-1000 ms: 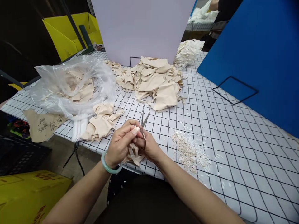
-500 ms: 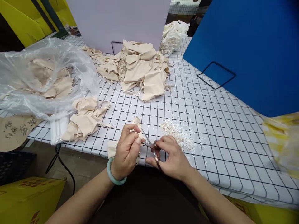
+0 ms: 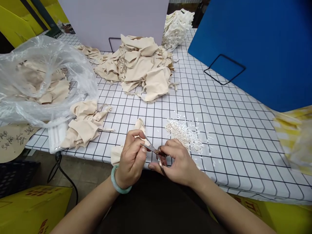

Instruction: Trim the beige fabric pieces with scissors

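My left hand (image 3: 133,157), with a green bangle (image 3: 118,182) at the wrist, is closed on a small piece of beige fabric (image 3: 139,124). Parts of the piece stick out above the fingers and to the left of them; the rest is hidden in the hand. In my right hand (image 3: 179,161) is a pair of scissors (image 3: 154,149), fingers and thumb in the handles. Its blades are spread and reach the left fingertips. Small white and beige clippings (image 3: 184,135) lie scattered on the table beyond my right hand.
On the checked tablecloth (image 3: 190,81) sits a large heap of beige fabric pieces (image 3: 141,65). A smaller beige pile (image 3: 84,125) and a clear plastic bag (image 3: 83,74) are at the left. Behind stand a lilac panel (image 3: 114,19), a blue panel (image 3: 255,45) and white strips (image 3: 177,27).
The scissors' blades have swung up a little and now cross in front of the left fingertips. Both hands stay nearly in place, while the whole view has shifted slightly.
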Tool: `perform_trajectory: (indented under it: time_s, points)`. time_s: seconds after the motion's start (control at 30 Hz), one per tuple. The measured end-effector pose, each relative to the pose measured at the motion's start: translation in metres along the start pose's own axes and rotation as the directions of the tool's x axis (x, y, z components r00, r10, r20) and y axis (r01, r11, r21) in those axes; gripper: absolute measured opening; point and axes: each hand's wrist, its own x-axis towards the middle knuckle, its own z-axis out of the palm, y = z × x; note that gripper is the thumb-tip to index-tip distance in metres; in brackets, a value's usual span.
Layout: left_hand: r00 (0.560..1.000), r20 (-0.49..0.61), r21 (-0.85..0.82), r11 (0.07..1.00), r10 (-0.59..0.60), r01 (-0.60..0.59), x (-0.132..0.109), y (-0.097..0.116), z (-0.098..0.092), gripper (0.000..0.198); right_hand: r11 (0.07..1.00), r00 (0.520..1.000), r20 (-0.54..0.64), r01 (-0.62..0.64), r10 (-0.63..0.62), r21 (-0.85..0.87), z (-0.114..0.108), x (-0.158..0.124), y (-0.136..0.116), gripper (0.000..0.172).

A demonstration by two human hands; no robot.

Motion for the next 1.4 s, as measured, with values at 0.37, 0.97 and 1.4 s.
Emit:
perform_trajectory:
  time_s: [0.37, 0.97, 1.4]
  points:
    - [1.0, 0.016, 0.025, 1.0, 0.014, -0.015, -0.001, 0.002, 0.001, 0.023, 1.0, 0.999, -0.034, 0.0, 0.001, 0.026, 0.003, 0.002, -0.002, 0.052]
    - [0.976, 0.203, -0.123, 0.991, 0.082, -0.058, 0.022, -0.007, 0.042, 0.023, 0.973, 0.966, -0.135, -0.227, 0.219, -0.048, -0.005, -0.036, 0.034, 0.056]
    - [0.896, 0.365, -0.348, 0.856, -0.252, 0.383, 0.019, -0.011, 0.038, 0.031, 0.908, 0.921, -0.028, -0.377, 0.388, 0.183, -0.03, -0.034, 0.036, 0.034]
